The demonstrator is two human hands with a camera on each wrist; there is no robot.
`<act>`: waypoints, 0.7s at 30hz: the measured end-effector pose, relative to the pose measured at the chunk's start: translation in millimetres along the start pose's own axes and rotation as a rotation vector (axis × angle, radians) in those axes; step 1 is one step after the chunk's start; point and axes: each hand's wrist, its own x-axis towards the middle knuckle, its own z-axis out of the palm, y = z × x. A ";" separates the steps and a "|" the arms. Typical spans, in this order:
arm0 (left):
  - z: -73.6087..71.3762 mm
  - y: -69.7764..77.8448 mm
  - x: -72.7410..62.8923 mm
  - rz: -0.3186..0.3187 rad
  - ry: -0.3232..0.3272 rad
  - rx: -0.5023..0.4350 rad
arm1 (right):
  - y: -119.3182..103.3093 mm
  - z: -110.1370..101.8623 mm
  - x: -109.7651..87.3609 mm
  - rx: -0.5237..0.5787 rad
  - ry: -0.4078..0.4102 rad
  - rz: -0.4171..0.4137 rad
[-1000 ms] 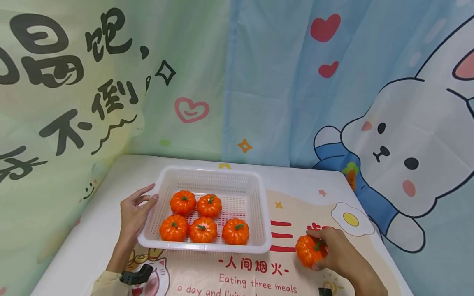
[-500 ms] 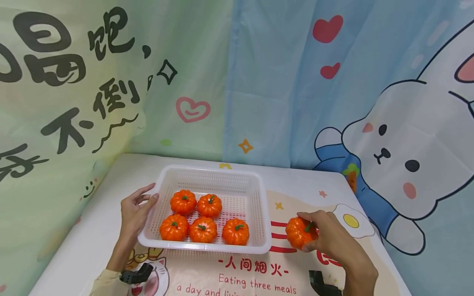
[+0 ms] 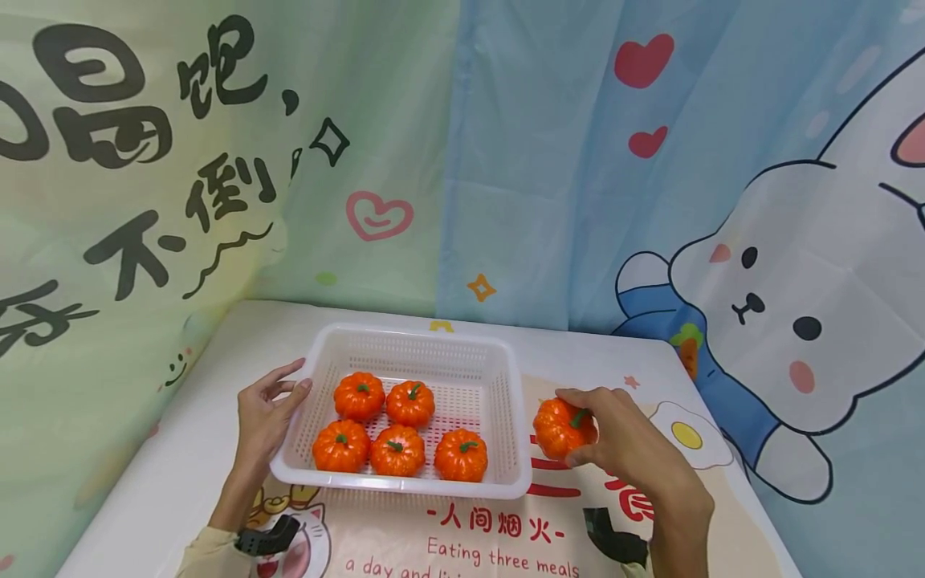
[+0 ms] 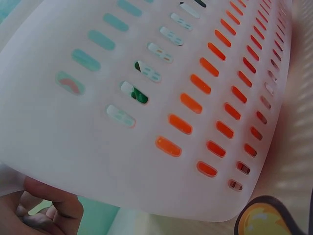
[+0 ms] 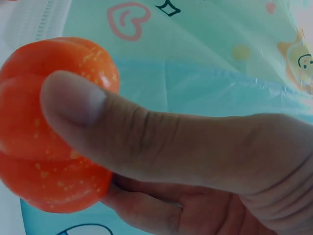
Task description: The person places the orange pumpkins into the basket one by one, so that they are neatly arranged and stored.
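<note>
My right hand (image 3: 629,437) pinches a small orange pumpkin (image 3: 562,429) with a green stem, just right of the white plastic basket (image 3: 405,482). In the right wrist view, the thumb (image 5: 73,103) presses on the ribbed side of this pumpkin (image 5: 54,181) and the other fingers lie behind it. At the basket's left rim, my left hand (image 3: 263,417) grips the edge, thumb toward the inside. Its curled fingers (image 4: 54,200) show below the rim in the left wrist view. Inside the basket sit several similar pumpkins (image 3: 397,451), their orange showing through the wall's slots.
The basket stands on a table with a printed cloth (image 3: 499,554) bearing red lettering and cartoon figures. A patterned curtain (image 3: 506,160) hangs behind and to the left. Dark straps (image 3: 267,536) circle both wrists.
My right hand has carried the pumpkin left and away from me, from over the lettering to beside the basket's right wall. The left hand and the basket stay in place.
</note>
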 end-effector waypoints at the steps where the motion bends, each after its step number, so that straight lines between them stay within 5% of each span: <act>1: -0.2 0.1 0.0 0.001 0.002 0.001 | -2.3 -0.2 1.4 0.004 0.001 -0.012; 21: -0.1 -0.5 -1.9 0.019 0.001 -0.026 | -20.3 26.0 60.7 0.059 -0.052 -0.193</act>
